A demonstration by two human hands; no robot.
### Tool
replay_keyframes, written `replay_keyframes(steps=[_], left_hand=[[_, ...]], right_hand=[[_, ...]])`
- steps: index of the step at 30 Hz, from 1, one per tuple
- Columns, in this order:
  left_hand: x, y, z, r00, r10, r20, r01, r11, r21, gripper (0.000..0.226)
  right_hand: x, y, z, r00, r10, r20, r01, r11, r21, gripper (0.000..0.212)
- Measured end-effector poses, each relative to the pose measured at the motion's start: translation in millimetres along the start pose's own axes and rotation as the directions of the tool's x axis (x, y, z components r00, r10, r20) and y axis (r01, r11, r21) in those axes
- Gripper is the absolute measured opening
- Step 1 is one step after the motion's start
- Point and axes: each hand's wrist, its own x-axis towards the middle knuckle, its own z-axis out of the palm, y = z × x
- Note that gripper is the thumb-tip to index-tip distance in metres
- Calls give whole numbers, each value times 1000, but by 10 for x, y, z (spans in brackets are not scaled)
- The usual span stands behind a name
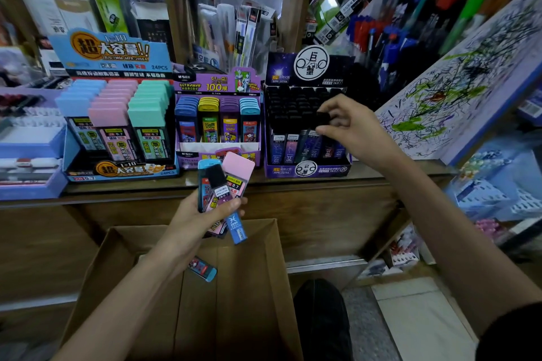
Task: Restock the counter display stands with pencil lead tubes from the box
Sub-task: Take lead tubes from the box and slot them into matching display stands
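Head view: your black-capped tube (322, 119) risked snagging on neighbouring caps (293, 104) and tipping, since the dark stand (308, 168) at two o'clock looked nearly full. Your right hand (352, 129) pinched its cap between thumb and fingertips. At six o'clock, above the box (264, 278), your left hand (193, 217) clasped a loose fan of tubes (239, 167).

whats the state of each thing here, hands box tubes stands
left hand: grips a bunch of tubes
right hand: pinches a black-capped tube at the dark stand
box: open, one loose tube lying inside
dark stand: upright, stocked with tubes
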Motion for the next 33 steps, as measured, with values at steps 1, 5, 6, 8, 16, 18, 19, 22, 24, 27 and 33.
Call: replay_keyframes(steps=[1, 5, 6, 8, 16, 18, 19, 22, 24, 27, 33], left_hand=[[1, -1, 5, 1000, 1, -4, -1, 1000, 0, 40], [1, 1, 18, 1000, 1, -10, -1, 1000, -3, 40], [-1, 3, 21, 1000, -1, -9, 1, 1000, -1, 41], [-8, 9, 21, 1000, -3, -8, 3, 1000, -8, 43], [-1, 16, 24, 1000, -1, -17, 1, 1000, -15, 44], [-6, 11, 33, 1000, 1, -19, -1, 1000, -15, 45], [-9, 8, 38, 1000, 1, -20, -1, 1000, -16, 45], [-22, 10, 51, 1000, -5, -20, 5, 1000, -10, 46], [-25, 23, 57, 1000, -5, -15, 4, 1000, -18, 46], [-30, 46, 78, 1000, 1, -10, -1, 1000, -29, 45], [-18, 50, 166, 999, -25, 32, 23, 998, 55, 33]], right_hand=[[20, 1, -4, 1000, -3, -5, 3, 1000, -1, 23], [91, 13, -37, 999, -17, 35, 18, 1000, -21, 26], [96, 18, -31, 999, -15, 47, 16, 1000, -15, 26], [87, 35, 16, 998, -14, 58, 14, 1000, -6, 27], [-3, 82, 264, 993, -54, -107, 29, 974, -224, 28], [-61, 69, 306, 983, -129, -128, 79, 939, -336, 33], [-90, 56, 325, 979, -156, -130, 93, 913, -397, 35], [-135, -3, 356, 973, -172, -154, 59, 830, -555, 47], [-184, -60, 392, 962, -182, -201, 32, 812, -583, 51], [-324, -216, 566, 975, -38, -220, -7, 980, -200, 34], [-396, -488, 986, 950, 110, 292, -202, 930, 308, 33]])
